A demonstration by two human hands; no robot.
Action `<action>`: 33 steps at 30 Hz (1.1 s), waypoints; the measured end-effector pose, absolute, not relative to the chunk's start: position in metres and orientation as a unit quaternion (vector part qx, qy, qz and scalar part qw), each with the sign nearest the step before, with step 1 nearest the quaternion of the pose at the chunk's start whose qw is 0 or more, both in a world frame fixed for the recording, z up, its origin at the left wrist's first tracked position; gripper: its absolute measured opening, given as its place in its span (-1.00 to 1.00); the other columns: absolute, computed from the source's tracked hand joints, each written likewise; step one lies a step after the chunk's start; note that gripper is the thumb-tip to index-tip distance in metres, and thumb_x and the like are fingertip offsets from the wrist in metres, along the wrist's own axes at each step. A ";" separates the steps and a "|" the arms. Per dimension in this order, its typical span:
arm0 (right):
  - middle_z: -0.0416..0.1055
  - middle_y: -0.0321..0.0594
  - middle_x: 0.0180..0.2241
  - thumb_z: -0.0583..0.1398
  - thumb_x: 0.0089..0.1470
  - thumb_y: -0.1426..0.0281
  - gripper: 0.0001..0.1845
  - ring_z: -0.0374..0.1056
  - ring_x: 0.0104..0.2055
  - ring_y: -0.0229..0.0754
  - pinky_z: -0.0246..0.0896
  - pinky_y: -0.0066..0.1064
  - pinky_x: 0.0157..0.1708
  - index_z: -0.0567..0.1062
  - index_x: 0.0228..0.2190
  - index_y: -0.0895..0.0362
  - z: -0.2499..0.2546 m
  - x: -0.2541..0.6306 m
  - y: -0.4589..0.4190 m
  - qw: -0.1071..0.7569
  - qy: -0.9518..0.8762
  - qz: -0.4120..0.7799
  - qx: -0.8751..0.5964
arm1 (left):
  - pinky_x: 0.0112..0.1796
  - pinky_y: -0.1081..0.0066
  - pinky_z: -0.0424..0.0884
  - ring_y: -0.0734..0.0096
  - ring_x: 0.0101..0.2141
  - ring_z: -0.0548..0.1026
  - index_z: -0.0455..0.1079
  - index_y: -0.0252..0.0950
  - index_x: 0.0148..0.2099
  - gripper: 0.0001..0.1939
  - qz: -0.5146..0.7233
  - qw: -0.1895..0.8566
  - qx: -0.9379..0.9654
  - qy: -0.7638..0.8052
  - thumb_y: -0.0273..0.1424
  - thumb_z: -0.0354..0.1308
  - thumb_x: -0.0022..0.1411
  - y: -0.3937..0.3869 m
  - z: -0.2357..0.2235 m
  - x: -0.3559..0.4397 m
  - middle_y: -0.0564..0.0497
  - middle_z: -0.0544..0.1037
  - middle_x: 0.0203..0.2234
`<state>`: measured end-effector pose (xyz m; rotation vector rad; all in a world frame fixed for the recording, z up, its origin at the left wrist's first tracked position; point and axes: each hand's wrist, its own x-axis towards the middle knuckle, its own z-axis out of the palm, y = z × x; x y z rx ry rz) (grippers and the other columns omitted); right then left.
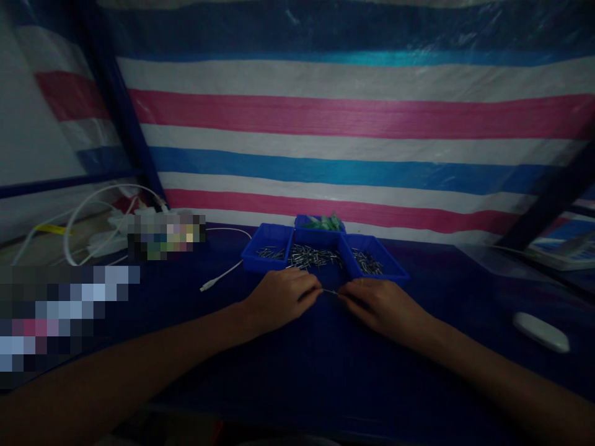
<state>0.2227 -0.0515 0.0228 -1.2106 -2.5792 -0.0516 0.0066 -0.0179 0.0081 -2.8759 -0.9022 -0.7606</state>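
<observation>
My left hand (281, 297) and my right hand (379, 306) meet on the dark blue table, fingertips pinched together on a thin metal pin (330, 291) held between them. Just behind the hands stand blue trays: a left tray (260, 260) with a few metal pins, a middle heap of several metal pins (313, 255), a right tray (393, 267) with more pins, and a rear tray (304, 222) holding green parts (328, 223).
A white cable (220, 277) lies left of the trays, with a tangle of white cords (93, 223) at the far left. A white oblong object (542, 331) rests at the right. A striped tarp (353, 118) hangs behind the table.
</observation>
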 end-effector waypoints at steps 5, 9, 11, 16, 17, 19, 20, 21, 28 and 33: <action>0.40 -0.21 -0.54 0.02 0.09 0.30 -0.77 0.32 -0.56 -0.17 0.01 -0.42 -0.59 0.40 -0.46 0.13 0.045 0.239 -0.048 0.147 -0.780 -0.184 -0.580 | -0.40 0.40 0.35 0.34 -0.36 0.45 0.34 -0.31 -0.22 -0.82 -0.144 0.060 -0.921 -0.357 -0.35 -0.05 0.26 -0.018 0.007 0.005 0.00 0.47 -0.40; 0.42 -0.13 -0.55 -0.01 0.11 0.28 -0.71 0.31 -0.61 -0.14 -0.12 -0.43 -0.66 0.41 -0.47 0.14 0.050 0.253 -0.040 0.062 -0.718 -0.233 -0.653 | -0.48 0.41 0.35 0.31 -0.41 0.46 0.33 -0.34 -0.26 -0.80 -0.079 0.095 -0.910 -0.395 -0.37 -0.09 0.26 -0.019 0.007 0.004 -0.05 0.43 -0.36; 0.43 -0.13 -0.54 -0.02 0.12 0.26 -0.71 0.33 -0.60 -0.14 -0.13 -0.43 -0.67 0.42 -0.42 0.14 0.048 0.254 -0.037 0.050 -0.720 -0.230 -0.653 | -0.50 0.40 0.35 0.32 -0.44 0.46 0.32 -0.35 -0.25 -0.78 -0.072 0.106 -0.904 -0.408 -0.36 -0.10 0.26 -0.019 0.007 0.005 -0.07 0.41 -0.33; 0.45 -0.16 -0.46 -0.04 0.15 0.29 -0.73 0.36 -0.55 -0.16 -0.03 -0.44 -0.64 0.40 -0.37 0.14 0.044 0.243 -0.042 0.093 -0.765 -0.215 -0.600 | -0.52 0.36 0.37 0.28 -0.46 0.47 0.32 -0.36 -0.22 -0.74 -0.057 0.112 -0.894 -0.431 -0.34 -0.15 0.27 -0.021 0.008 0.008 -0.09 0.40 -0.30; 0.45 -0.15 -0.43 -0.04 0.15 0.32 -0.74 0.37 -0.51 -0.15 0.03 -0.43 -0.61 0.40 -0.34 0.14 0.043 0.240 -0.044 0.100 -0.786 -0.203 -0.575 | -0.52 0.35 0.37 0.27 -0.46 0.47 0.32 -0.36 -0.21 -0.73 -0.055 0.113 -0.892 -0.434 -0.34 -0.16 0.28 -0.021 0.008 0.009 -0.10 0.40 -0.30; 0.45 -0.16 -0.40 -0.03 0.15 0.36 -0.76 0.39 -0.43 -0.15 0.12 -0.41 -0.52 0.40 -0.29 0.15 0.041 0.234 -0.048 0.115 -0.825 -0.167 -0.528 | -0.51 0.35 0.38 0.26 -0.46 0.47 0.31 -0.36 -0.19 -0.72 -0.055 0.115 -0.888 -0.442 -0.34 -0.17 0.28 -0.022 0.009 0.012 -0.10 0.40 -0.28; 0.45 -0.16 -0.40 -0.03 0.15 0.36 -0.76 0.39 -0.41 -0.16 0.15 -0.41 -0.48 0.40 -0.28 0.15 0.039 0.231 -0.050 0.118 -0.841 -0.144 -0.508 | -0.50 0.35 0.38 0.26 -0.45 0.48 0.31 -0.37 -0.17 -0.72 -0.056 0.114 -0.886 -0.446 -0.33 -0.17 0.29 -0.022 0.009 0.014 -0.11 0.40 -0.26; 0.45 -0.17 -0.39 -0.03 0.16 0.37 -0.77 0.38 -0.39 -0.18 0.16 -0.41 -0.44 0.40 -0.26 0.15 0.036 0.229 -0.052 0.116 -0.855 -0.114 -0.492 | -0.49 0.35 0.38 0.26 -0.44 0.48 0.30 -0.37 -0.16 -0.71 -0.056 0.113 -0.884 -0.450 -0.33 -0.18 0.29 -0.022 0.009 0.015 -0.13 0.40 -0.25; 0.42 -0.22 -0.42 0.02 0.15 0.38 -0.82 0.35 -0.41 -0.22 0.11 -0.43 -0.43 0.41 -0.29 0.14 0.022 0.224 -0.052 0.117 -0.886 -0.014 -0.448 | -0.44 0.35 0.38 0.26 -0.39 0.48 0.32 -0.40 -0.16 -0.66 -0.053 0.107 -0.883 -0.454 -0.30 -0.20 0.30 -0.019 0.005 0.017 -0.18 0.41 -0.24; 0.40 -0.22 -0.42 0.03 0.14 0.39 -0.83 0.33 -0.42 -0.23 0.08 -0.43 -0.44 0.40 -0.30 0.15 0.018 0.224 -0.050 0.096 -0.899 0.004 -0.428 | -0.46 0.35 0.38 0.27 -0.43 0.47 0.34 -0.40 -0.21 -0.65 -0.061 0.106 -0.889 -0.441 -0.30 -0.20 0.29 -0.015 0.003 0.014 -0.14 0.41 -0.29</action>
